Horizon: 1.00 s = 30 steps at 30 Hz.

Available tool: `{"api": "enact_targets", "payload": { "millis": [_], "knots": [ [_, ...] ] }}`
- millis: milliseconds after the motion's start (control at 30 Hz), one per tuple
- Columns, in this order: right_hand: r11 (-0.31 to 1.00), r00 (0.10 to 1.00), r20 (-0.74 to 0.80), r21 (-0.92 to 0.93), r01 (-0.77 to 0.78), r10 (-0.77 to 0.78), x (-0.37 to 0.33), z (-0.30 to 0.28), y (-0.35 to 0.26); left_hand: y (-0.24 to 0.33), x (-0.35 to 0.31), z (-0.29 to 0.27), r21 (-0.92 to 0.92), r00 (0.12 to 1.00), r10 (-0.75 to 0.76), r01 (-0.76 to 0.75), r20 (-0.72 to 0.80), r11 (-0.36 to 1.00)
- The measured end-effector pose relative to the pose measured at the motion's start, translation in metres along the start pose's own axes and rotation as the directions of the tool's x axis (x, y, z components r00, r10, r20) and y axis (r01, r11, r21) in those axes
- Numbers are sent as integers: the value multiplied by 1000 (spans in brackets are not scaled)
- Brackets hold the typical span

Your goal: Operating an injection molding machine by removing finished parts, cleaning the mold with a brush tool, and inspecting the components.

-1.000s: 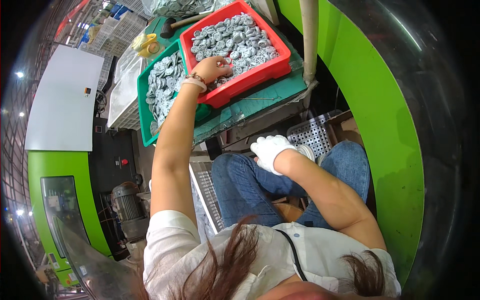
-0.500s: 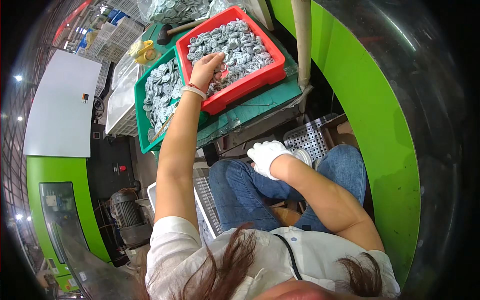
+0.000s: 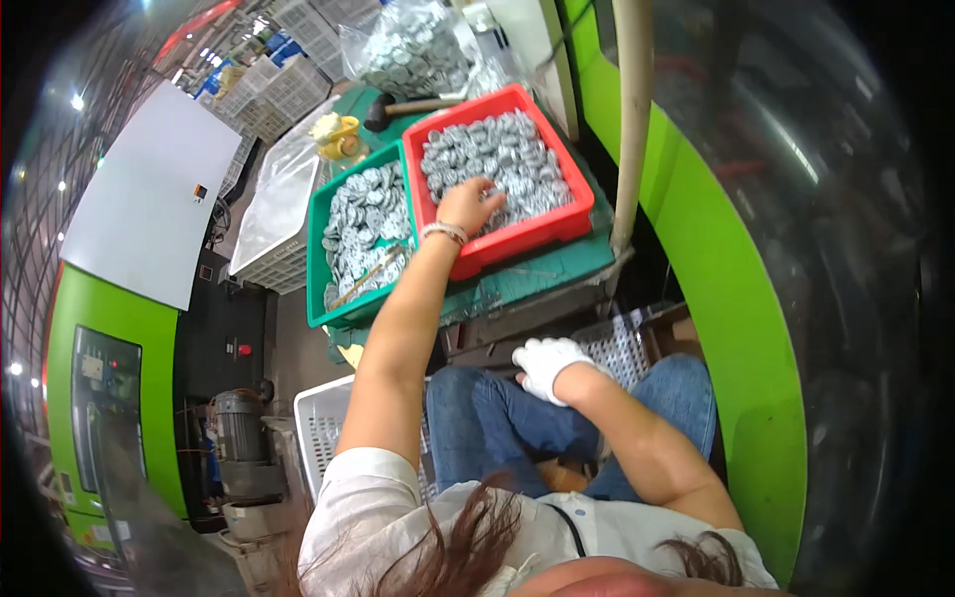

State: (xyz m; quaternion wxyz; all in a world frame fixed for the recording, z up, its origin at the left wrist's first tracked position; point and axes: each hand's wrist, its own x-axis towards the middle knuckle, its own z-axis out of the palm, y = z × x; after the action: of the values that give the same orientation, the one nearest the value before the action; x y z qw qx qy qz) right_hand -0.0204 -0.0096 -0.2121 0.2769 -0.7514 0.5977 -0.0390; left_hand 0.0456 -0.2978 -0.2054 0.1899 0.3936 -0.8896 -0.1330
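Observation:
My bare left hand (image 3: 470, 207), with a bracelet at its wrist, reaches into a red tray (image 3: 517, 246) heaped with small grey round parts (image 3: 487, 149) that look like spoked discs. Its thumb and forefinger are apart just over the parts; the other fingertips are hidden, and I see nothing held. Over my lap is my right hand (image 3: 552, 368) in a white glove, its fingers curled in. Whatever lies under those fingers, if anything, cannot be seen. Touching the red tray on its left is a green tray (image 3: 316, 254) of similar grey discs (image 3: 363, 214), with a thin stick (image 3: 368, 276) lying on them.
Behind the trays lie a dark-headed mallet (image 3: 383, 111) and a clear bag of grey parts (image 3: 413, 50). A yellow container (image 3: 338, 134) stands at the green tray's far corner. A pale post (image 3: 633, 119) and a green machine panel (image 3: 731, 269) flank my right. White crates (image 3: 274, 269) are on the left.
My view has shifted, so the trays sit lower and further right in the picture. My left thumb and fingers have changed pose over the parts. The right hand stays above my lap.

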Motion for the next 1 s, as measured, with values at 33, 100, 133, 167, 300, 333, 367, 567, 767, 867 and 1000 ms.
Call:
{"api": "enact_targets", "payload": {
  "millis": [33, 100, 133, 167, 300, 333, 367, 567, 767, 867, 1000],
  "knots": [
    [1000, 1000, 15, -4, -12, 12, 0, -1, 0, -1, 0, 1, -14, 1000, -5, 5, -5, 1000],
    [999, 998, 44, -12, -39, 40, 0, -4, 0, -3, -1, 1, -55, 999, -40, 40, -4, 998],
    [999, 998, 34, -11, -47, 48, 0, -6, -1, -3, -1, 0, -51, 998, -65, 65, -4, 997],
    [998, 998, 30, -29, -46, 47, 0, -8, -2, -3, -2, -1, -60, 996, -90, 89, -12, 994],
    [997, 990, -120, -11, 75, -76, -9, -21, -9, -1, -6, -8, -60, 991, -120, 116, -65, 991],
    [987, 965, -240, 85, 133, -109, -18, -26, -9, -2, -6, -7, -63, 990, -120, 115, -75, 991],
    [970, 930, -346, 156, 184, -121, -30, -31, -10, -3, -5, -6, -57, 987, -147, 143, -60, 988],
    [986, 561, -816, 169, -3, 142, -188, -65, -44, -39, 17, 30, 117, 996, 76, -70, -49, 991],
    [538, 185, -978, -207, -817, -95, -375, -125, -163, -46, 28, 34, -148, 998, 30, -39, -57, 988],
    [36, -49, -879, 37, -999, -475, -428, -127, -222, -36, 26, 22, -96, 997, 75, -75, -3, 993],
    [308, -587, -674, 500, -809, -449, -460, -122, -231, -30, 23, 15, -53, 999, 3, -1, 37, 999]
  ]
}}
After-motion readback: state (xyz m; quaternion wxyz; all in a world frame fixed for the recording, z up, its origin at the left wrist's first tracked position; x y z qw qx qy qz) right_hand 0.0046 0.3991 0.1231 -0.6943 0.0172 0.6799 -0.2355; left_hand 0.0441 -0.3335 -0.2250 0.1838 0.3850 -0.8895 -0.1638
